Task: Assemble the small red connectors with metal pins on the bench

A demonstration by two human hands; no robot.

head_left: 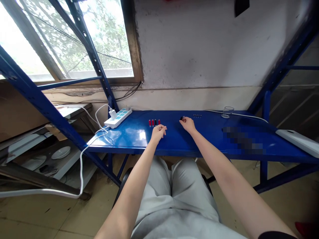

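Note:
My right hand (187, 124) is over the middle of the blue table, its fingertips pinched on a small black piece (181, 118). The piece is mostly covered by the fingers, so its kind cannot be told. My left hand (159, 132) rests to the left with fingers loosely curled in, and nothing shows in them. Just beyond it stands a short row of small tube-like pieces: red ones (150, 123) and a black one (156, 122). Several tiny metallic pieces (197, 116) are lined up beyond my right hand, slightly to its right.
A white power strip (118, 118) with a plugged-in cable sits at the table's left end. At the back right stands a clear glass (227, 113). A blurred dark strip (243, 141) and a white flat object (297, 141) lie farther right. Blue metal posts frame both sides.

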